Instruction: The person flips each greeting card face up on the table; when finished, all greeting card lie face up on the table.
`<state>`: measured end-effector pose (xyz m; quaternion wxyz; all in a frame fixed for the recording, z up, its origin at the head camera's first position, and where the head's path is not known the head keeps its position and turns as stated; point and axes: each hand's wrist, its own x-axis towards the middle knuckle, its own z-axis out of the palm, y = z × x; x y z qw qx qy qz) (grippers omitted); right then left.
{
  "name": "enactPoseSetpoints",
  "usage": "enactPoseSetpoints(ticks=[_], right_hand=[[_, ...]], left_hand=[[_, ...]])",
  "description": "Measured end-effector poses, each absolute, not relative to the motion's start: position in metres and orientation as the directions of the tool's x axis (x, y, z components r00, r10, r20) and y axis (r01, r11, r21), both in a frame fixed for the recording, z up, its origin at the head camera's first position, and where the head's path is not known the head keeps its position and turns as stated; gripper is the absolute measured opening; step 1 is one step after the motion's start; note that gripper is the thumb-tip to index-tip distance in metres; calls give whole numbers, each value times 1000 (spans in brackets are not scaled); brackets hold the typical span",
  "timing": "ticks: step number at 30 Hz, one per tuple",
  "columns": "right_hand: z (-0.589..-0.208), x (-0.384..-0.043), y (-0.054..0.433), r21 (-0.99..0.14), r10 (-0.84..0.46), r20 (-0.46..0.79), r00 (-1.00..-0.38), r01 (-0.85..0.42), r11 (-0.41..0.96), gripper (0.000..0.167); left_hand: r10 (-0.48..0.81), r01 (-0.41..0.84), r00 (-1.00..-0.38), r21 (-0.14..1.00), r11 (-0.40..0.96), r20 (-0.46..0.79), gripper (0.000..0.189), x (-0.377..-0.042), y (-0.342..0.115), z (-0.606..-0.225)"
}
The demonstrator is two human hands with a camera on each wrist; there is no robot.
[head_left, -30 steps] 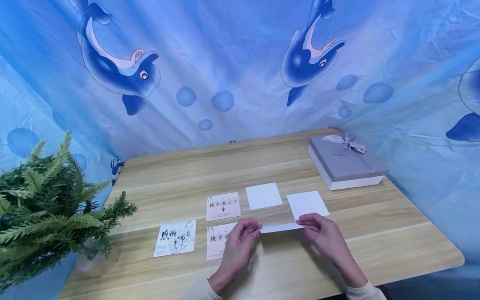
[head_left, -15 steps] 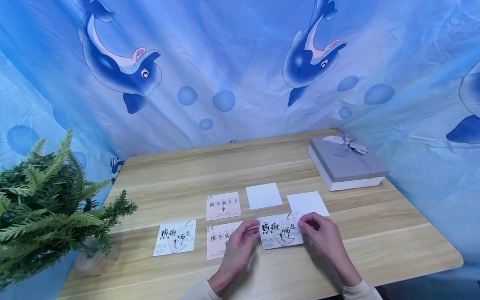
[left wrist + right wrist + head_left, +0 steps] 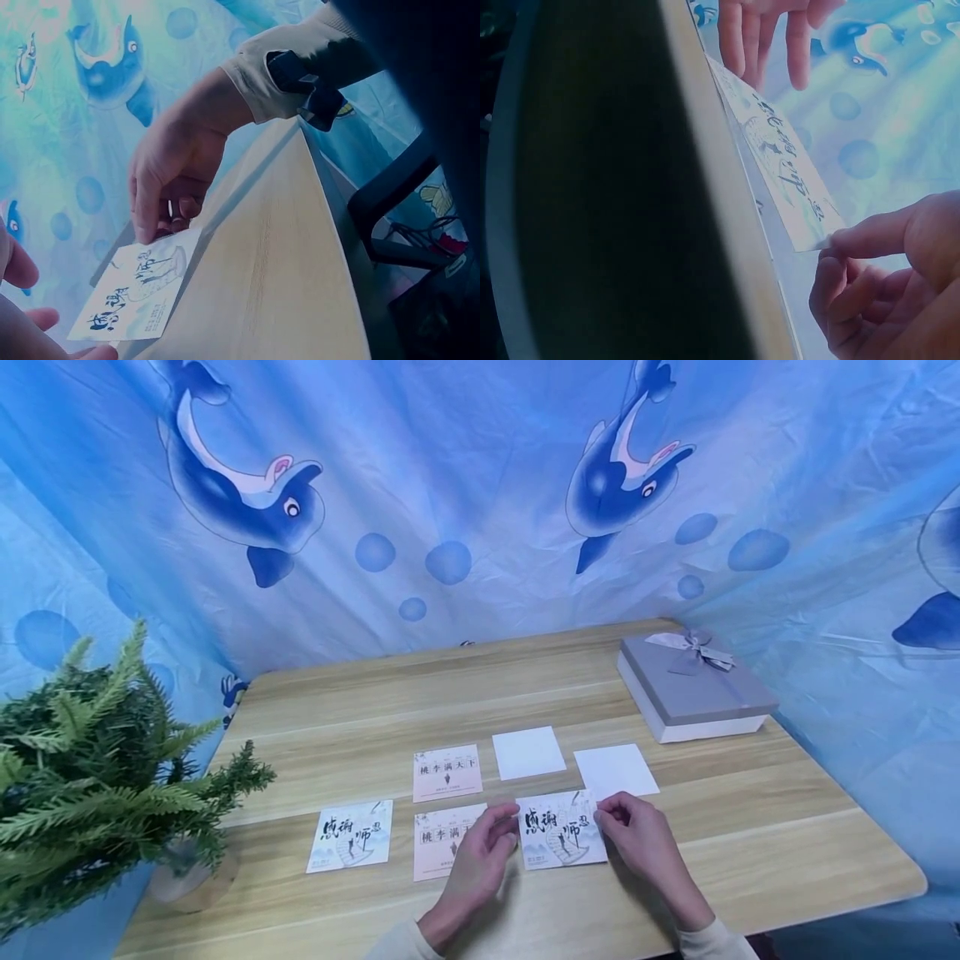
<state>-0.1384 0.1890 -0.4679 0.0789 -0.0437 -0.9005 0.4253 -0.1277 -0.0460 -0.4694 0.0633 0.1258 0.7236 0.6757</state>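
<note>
A white card (image 3: 562, 831) with black brush characters and a grey-blue drawing faces up, in front of me in the head view. My right hand (image 3: 642, 833) pinches its right edge between thumb and fingertips, as the right wrist view shows at the card's corner (image 3: 810, 238). At the opposite edge is my left hand (image 3: 483, 852), its fingers loosely extended and not gripping the card; the right wrist view shows these fingers (image 3: 799, 52) hanging straight. Behind the held card lie two blank white cards (image 3: 528, 752) (image 3: 617, 768).
Two pink printed cards (image 3: 447, 773) (image 3: 435, 858) lie left of the held card, the nearer one partly behind my left hand. A matching brush-lettered card (image 3: 349, 835) is farther left. A grey-lidded gift box (image 3: 697, 675) stands back right; a potted green plant (image 3: 97, 777) stands left.
The card was held nearly edge-on, then tipped so its printed face showed, and now it lies flatter and slightly lower. My left fingers have come off its edge; the right hand still pinches it.
</note>
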Motion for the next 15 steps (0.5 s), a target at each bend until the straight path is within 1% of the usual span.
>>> enactPoseSetpoints(ticks=[7,11,15], right_hand=[[-471,-139,189,-761,149,75,-986,40,648,10],[-473,-138,188,-764,145,57,-988,50,643,13],[-474,-140,188,-765,139,74,-988,33,643,15]], left_hand=[[302,109,-951,987,118,70,39,-124,-48,-471],[313,113,-947,986,122,70,40,-124,-48,-472],[323,131,-943,984,125,84,39,-126,-49,-471]])
